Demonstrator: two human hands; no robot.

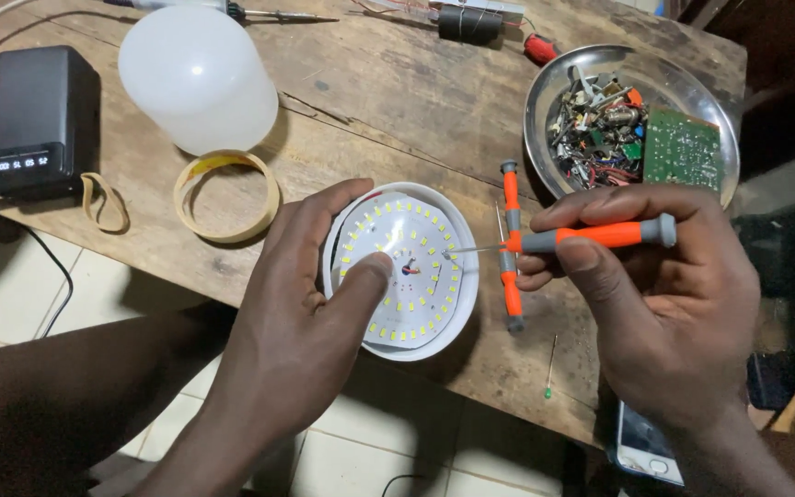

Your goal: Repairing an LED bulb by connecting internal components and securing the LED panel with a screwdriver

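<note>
Tape ring (226,196) left of lamp base (403,270)

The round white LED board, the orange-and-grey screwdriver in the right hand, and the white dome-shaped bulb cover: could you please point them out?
Round white LED board (413,267), head view, on its bare centre.
Orange-and-grey screwdriver (600,236), head view, on its orange handle.
White dome-shaped bulb cover (197,78), head view, on its middle.
</note>
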